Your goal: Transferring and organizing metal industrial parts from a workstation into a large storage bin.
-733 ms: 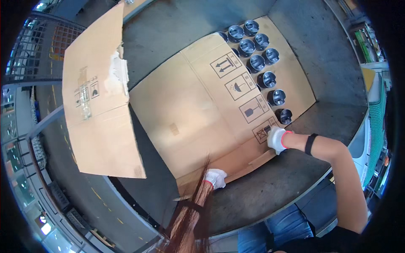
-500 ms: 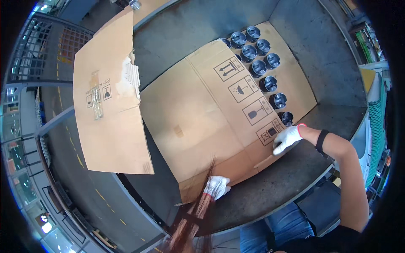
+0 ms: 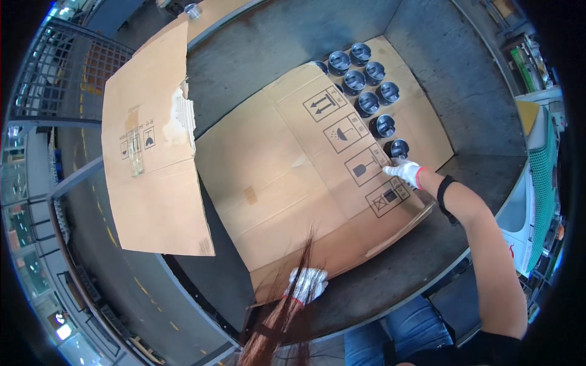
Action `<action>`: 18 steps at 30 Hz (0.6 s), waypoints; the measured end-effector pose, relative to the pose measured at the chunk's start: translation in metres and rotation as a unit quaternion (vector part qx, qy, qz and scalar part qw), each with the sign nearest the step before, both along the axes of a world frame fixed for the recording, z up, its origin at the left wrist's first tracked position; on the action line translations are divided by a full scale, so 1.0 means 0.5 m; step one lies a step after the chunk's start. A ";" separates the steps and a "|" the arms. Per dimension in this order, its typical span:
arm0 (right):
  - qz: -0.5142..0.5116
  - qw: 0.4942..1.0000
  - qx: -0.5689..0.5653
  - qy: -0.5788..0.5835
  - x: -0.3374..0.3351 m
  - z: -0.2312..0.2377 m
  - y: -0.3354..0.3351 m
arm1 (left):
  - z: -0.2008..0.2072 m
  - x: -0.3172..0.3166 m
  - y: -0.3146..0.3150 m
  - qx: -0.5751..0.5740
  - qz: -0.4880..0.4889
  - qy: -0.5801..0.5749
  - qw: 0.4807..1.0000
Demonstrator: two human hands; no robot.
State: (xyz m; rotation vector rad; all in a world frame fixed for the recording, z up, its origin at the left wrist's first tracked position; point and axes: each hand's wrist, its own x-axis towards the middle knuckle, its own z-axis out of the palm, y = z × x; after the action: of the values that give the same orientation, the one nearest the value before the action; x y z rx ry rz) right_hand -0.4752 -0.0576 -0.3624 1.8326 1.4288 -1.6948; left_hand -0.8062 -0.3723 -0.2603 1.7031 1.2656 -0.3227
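In a metal bin (image 3: 482, 91), the gloved right hand (image 3: 403, 171) touches a symbol-printed cardboard sheet (image 3: 268, 165) beside dark pistons (image 3: 384, 126); the gloved left hand (image 3: 308, 285), partly behind hair (image 3: 278, 320), meets its near edge

Widest lane I see for a hand: the bare strip of lower cardboard (image 3: 427, 131) between the dark cylindrical parts (image 3: 368, 104) and the right wall (image 3: 470, 91) of the metal bin (image 3: 262, 61). Right hand (image 3: 404, 171) crowds its near end. Gaps among the parts look slim. Large cardboard sheet (image 3: 274, 189) bars them from the left, overlapping some. Near side, I read a passable strip of dark floor (image 3: 390, 262), left hand (image 3: 307, 285) at its left end. Standing cardboard panel (image 3: 152, 195) obstructs the bin's left side.
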 end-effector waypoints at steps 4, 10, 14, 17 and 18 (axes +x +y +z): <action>-0.008 0.999 0.043 0.010 0.001 -0.070 -0.015 | -0.024 0.011 0.016 -0.073 -0.034 0.018 0.997; 0.070 0.990 0.084 -0.084 -0.045 -0.054 -0.021 | -0.156 0.052 -0.040 -0.158 -0.014 0.033 0.987; 0.166 0.977 0.087 -0.100 -0.055 -0.007 -0.048 | -0.154 0.067 0.029 -0.180 -0.022 0.047 0.982; 0.335 0.932 0.087 -0.111 -0.065 -0.012 -0.073 | -0.192 0.049 0.037 -0.217 0.053 0.023 0.974; 0.382 0.915 0.081 -0.101 -0.076 -0.008 -0.083 | -0.212 0.038 0.032 -0.222 0.101 0.003 0.970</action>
State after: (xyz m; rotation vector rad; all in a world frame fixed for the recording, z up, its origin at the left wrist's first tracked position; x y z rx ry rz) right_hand -0.5134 -0.0992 -0.3666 1.1940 1.8872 -0.9886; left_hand -0.7871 -0.3562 -0.3661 1.1851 1.2481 -0.4512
